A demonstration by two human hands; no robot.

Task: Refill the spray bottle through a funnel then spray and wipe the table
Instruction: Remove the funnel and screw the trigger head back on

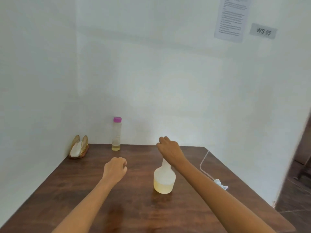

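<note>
Right now the spray bottle (164,179) stands mid-table w/ yellowish liquid at its base and its trigger head (220,184) off to the right, so the neck's open for refilling; my right hand (169,148) hovers above it, left hand (116,168) loosely curled, both empty.

A grey wall tag (263,31) reads "WS 05"; the paper's print is illegible.
</note>
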